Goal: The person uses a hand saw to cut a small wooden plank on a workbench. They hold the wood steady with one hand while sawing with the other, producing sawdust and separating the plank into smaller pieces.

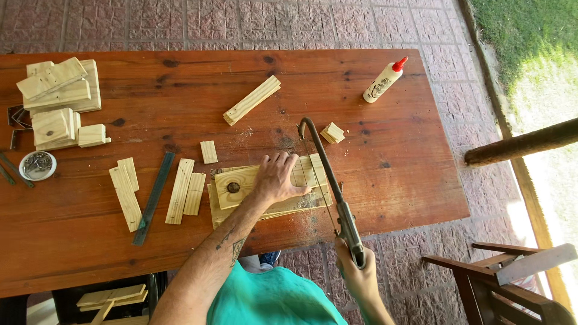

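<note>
Pine board (241, 183) under the saw, cut in progress near its right end.

It lies flat on the table (391, 186) at the near edge, pinned by the left hand (278, 179), which presses down with fingers spread, while the right hand (356, 274) is clenched round the handle of a hacksaw (328, 180) whose blade crosses the board's right end. How deep the cut runs cannot be told. Judging by the many short strips (180, 191) and stacked blocks (57, 99) already lying about, much cutting looks done. A glue bottle (384, 80) lies well apart at the far side and a dish of nails (37, 165) sits at the left, so joining seems not yet begun.
</note>
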